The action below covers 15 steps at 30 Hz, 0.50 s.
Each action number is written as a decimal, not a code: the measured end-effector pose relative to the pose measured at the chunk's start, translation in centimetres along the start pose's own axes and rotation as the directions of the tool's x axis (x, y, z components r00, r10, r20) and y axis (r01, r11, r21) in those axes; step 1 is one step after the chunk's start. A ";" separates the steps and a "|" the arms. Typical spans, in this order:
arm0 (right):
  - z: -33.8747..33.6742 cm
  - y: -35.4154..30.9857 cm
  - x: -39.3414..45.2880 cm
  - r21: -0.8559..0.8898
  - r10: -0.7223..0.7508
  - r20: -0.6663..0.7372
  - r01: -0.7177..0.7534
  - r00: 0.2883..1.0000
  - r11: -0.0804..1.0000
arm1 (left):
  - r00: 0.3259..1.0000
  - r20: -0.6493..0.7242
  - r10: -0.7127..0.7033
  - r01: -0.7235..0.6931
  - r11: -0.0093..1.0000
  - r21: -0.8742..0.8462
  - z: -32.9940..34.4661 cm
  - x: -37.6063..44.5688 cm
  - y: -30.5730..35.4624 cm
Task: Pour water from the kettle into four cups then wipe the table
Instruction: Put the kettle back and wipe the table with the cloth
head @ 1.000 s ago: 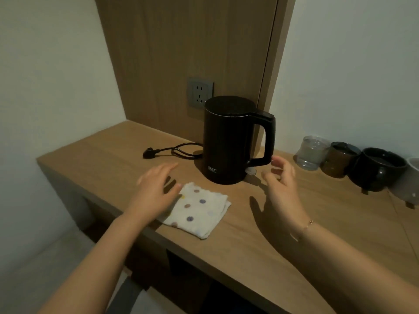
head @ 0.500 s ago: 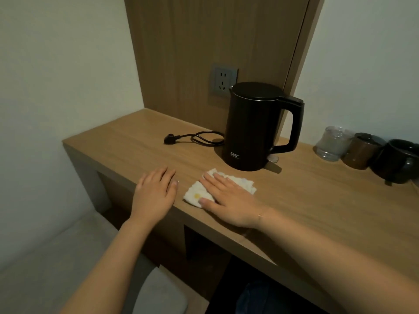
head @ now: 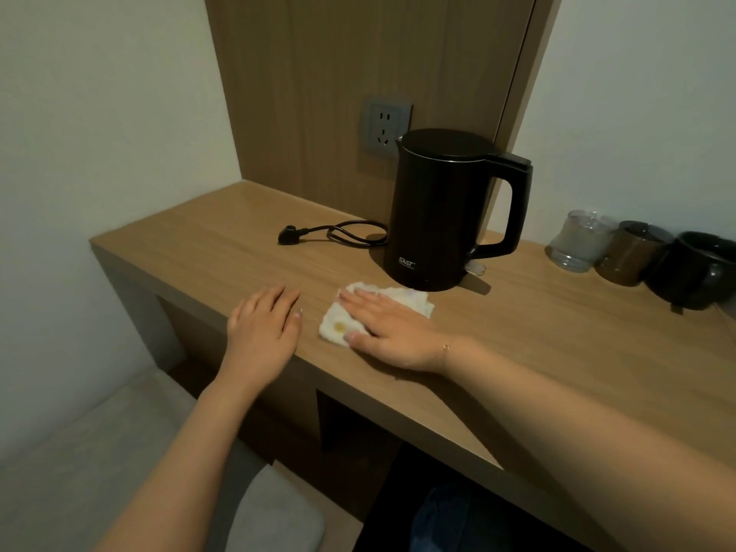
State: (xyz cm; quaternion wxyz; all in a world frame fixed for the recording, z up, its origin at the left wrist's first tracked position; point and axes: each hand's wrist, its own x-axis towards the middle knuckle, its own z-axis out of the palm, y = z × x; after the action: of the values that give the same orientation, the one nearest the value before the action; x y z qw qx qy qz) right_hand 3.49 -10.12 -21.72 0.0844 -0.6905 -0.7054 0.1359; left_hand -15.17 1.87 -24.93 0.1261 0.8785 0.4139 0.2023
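Though flat, cloth (head: 406, 298) under fingers (head: 360, 298)

The wooden table (head: 207, 249) carries a black kettle (head: 442, 209) at centre, its cord (head: 350, 233) at nine o'clock, a white cloth (head: 338, 322) at six, cups (head: 629, 253) at three.

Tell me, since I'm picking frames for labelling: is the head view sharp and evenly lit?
Head view: dim and soft overall; the kettle throws a shadow on the table; the cups at right are murky; wide-angle bend at the edges; no glare.
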 end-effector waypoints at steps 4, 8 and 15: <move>-0.5 2.3 -5.7 0.180 -0.122 0.088 0.104 0.989 0.978 | 1.000 0.003 0.006 -0.006 1.000 -0.016 0.2 0.1 -0.5; -2.1 5.1 -4.7 0.091 0.065 0.093 -0.074 0.994 0.993 | 1.000 -0.007 0.015 -0.015 0.999 -0.035 0.2 0.1 -0.6; 0.9 -2.1 -0.7 -0.106 0.001 0.055 0.005 0.998 0.994 | 0.994 0.094 -0.059 0.059 0.998 0.010 -0.8 0.1 0.2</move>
State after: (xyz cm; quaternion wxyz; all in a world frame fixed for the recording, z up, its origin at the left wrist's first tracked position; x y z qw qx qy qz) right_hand 1.22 -10.90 -21.91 0.0284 -0.6892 -0.7145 0.1170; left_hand -15.34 1.84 -24.12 0.1482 0.8749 0.4340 0.1555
